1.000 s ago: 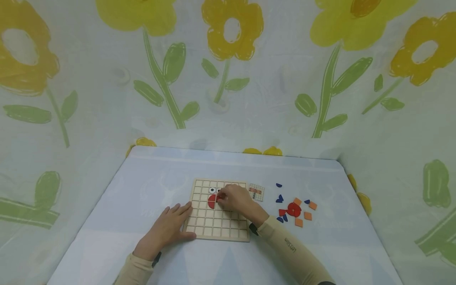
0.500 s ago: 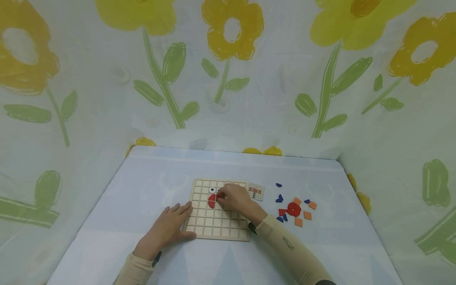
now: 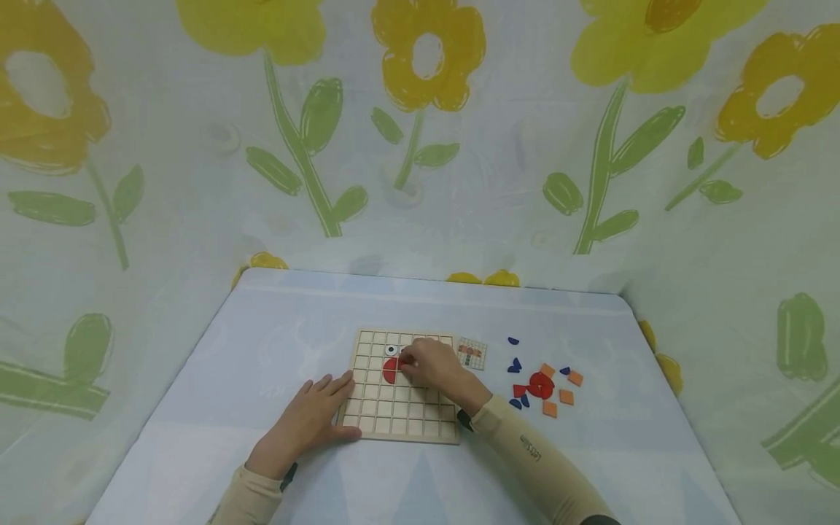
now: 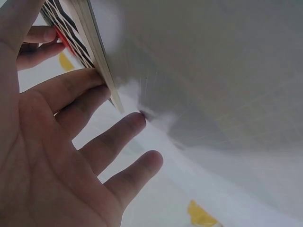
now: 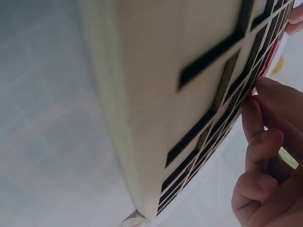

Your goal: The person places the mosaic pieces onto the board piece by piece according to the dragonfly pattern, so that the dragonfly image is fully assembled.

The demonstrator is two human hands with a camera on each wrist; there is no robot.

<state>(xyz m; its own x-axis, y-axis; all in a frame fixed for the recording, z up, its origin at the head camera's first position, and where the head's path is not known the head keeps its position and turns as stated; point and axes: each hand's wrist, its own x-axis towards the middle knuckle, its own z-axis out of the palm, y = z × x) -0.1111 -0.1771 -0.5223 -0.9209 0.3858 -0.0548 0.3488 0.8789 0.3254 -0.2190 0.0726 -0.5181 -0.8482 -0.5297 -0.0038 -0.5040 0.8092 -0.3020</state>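
A wooden grid board (image 3: 402,410) lies on the table with square cells. Two red quarter-round pieces (image 3: 390,370) sit in its upper part, below a white eye tile (image 3: 391,350); a second eye tile is mostly covered by my right hand (image 3: 434,364). That hand pinches a small red piece (image 5: 253,92) between thumb and index finger, right at the board's surface beside the other red pieces. Its exact shape is hidden by the fingers. My left hand (image 3: 313,415) rests against the board's left edge with fingers spread, some fingertips touching the frame in the left wrist view.
A small picture card (image 3: 472,354) with a printed grid lies just right of the board. Further right are scattered orange squares (image 3: 567,397), blue half-round pieces (image 3: 514,340) and a cluster of red pieces (image 3: 541,386). Flower-print fabric walls (image 3: 499,182) surround the table.
My right forearm has shifted very slightly left, while the fingers stay at the same spot on the board. The left hand and the loose pieces have not moved.
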